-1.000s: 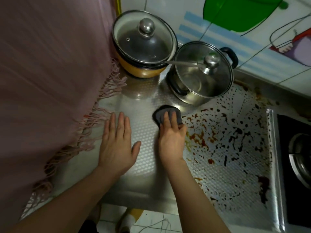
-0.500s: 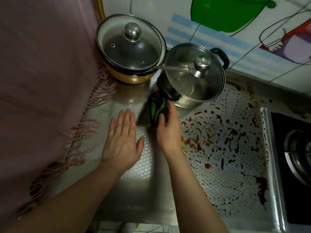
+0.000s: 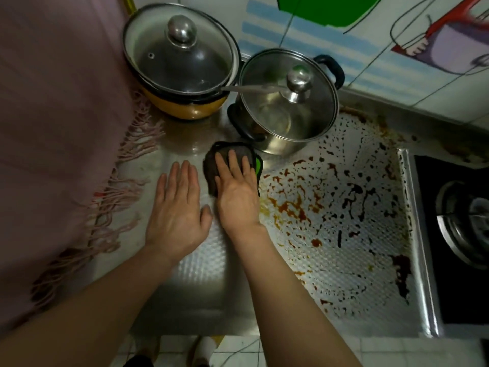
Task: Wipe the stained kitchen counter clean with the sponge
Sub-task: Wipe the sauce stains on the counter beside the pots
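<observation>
A dark grey sponge [image 3: 223, 154] with a green edge lies flat on the embossed steel counter [image 3: 201, 282], just in front of the steel pot. My right hand [image 3: 238, 189] presses down on it, fingers spread over its top. My left hand [image 3: 178, 207] rests flat and open on the counter right beside it. Red-brown and dark stains [image 3: 330, 207] cover the counter to the right of the sponge, reaching to the stove edge.
A yellow pot with a glass lid [image 3: 182, 59] and a steel pot with a glass lid [image 3: 288, 102] stand at the back. A pink fringed cloth [image 3: 60, 128] hangs on the left. A black gas stove [image 3: 460, 223] borders the right. Tiled wall behind.
The sponge was lifted on edge near the steel pot half a second ago; now it lies flat under my right hand, slightly nearer me. My left hand stayed flat in place.
</observation>
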